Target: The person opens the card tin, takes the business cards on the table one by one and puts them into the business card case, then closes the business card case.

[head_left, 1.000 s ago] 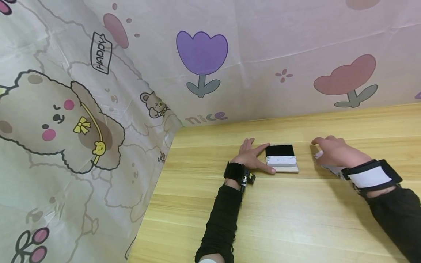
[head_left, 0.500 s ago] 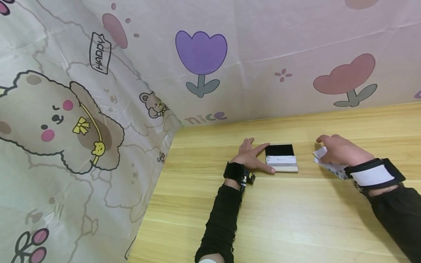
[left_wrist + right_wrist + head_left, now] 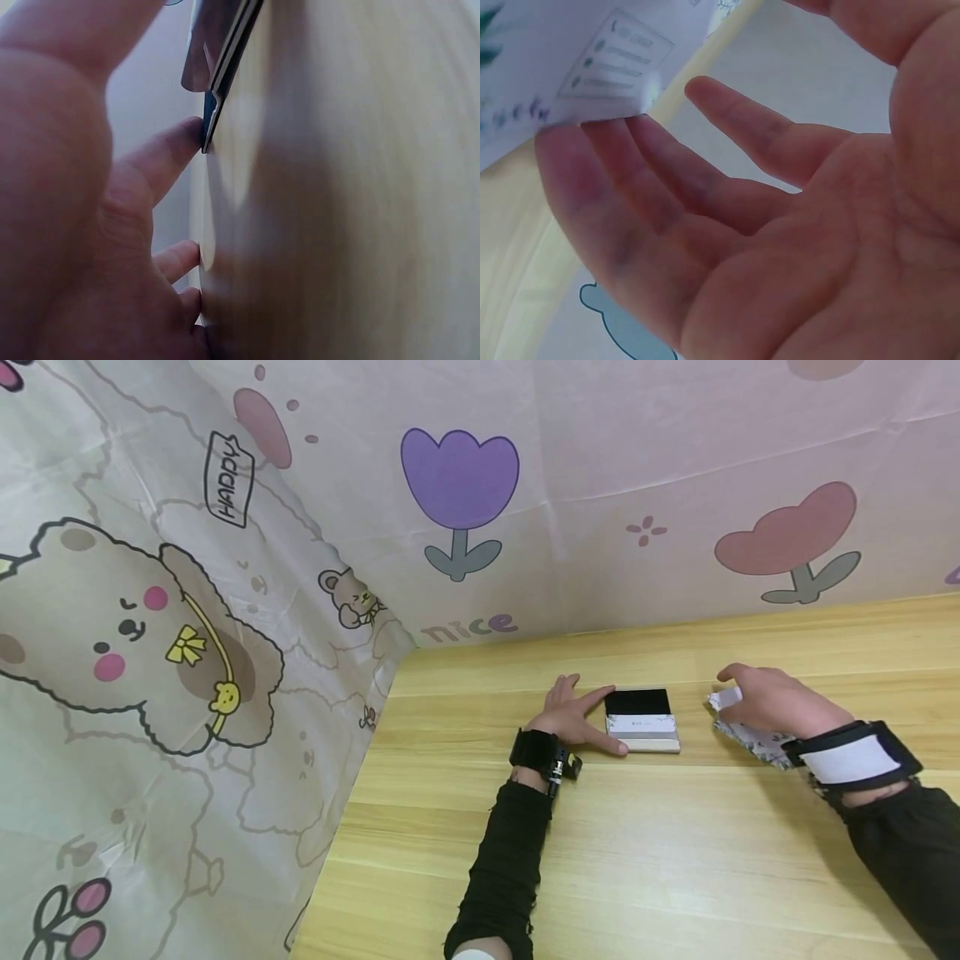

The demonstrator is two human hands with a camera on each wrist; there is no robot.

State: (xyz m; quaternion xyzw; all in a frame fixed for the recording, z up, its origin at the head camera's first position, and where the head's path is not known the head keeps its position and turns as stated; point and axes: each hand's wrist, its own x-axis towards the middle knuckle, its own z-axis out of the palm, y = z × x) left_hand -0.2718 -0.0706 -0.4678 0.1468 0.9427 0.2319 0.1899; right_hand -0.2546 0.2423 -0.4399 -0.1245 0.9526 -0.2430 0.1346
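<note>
Left hand [image 3: 573, 718] lies flat on the table [image 3: 675, 860], fingers spread and straight, its grip apart, index and thumb bracketing the left end of the card holder [image 3: 642, 721]. Right hand [image 3: 765, 702] pinches a printed card [image 3: 738, 727] between thumb and fingers, lifted off the table. Holder lies to the left of that grip, well apart, long axis left-right; left hand is nearer.

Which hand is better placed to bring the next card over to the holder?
Right. The right hand already holds the printed cards, lifted just right of the card holder. The left hand lies flat on the table, fingers against the holder's left side, steadying it.
</note>
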